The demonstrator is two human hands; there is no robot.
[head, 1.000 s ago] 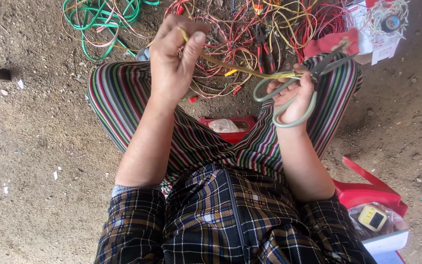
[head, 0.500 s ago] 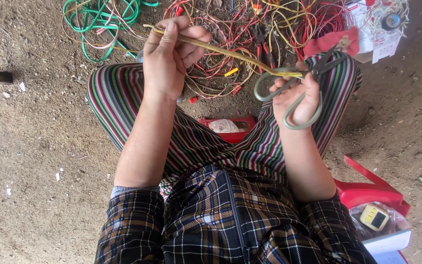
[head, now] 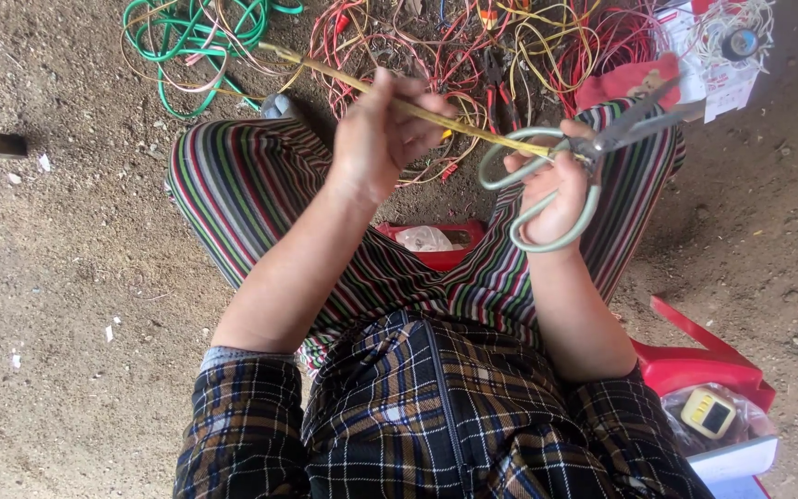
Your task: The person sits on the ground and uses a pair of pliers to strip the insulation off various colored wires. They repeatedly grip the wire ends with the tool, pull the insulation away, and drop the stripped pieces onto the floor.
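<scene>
I sit on the ground with striped trousers and a plaid shirt. My left hand [head: 380, 139] pinches a long yellow wire [head: 344, 79] and holds it taut, its far end pointing up-left. My right hand [head: 556, 199] grips large scissors with pale green handles [head: 547, 176]. The scissor blades [head: 639, 120] point right, and the wire's near end meets them at the pivot. A tangle of red, yellow and green wires [head: 473, 55] lies on the ground beyond my knees.
A red tray with a plastic bag [head: 431, 242] sits between my legs. A red box with a yellow-and-black meter in a bag [head: 708, 411] lies at the lower right. A green wire coil [head: 187, 46] lies top left, packaging [head: 722, 46] top right.
My left hand has drawn the yellow wire out leftward, so more straight wire shows beyond it. My right hand with the scissors has stayed about where it was.
</scene>
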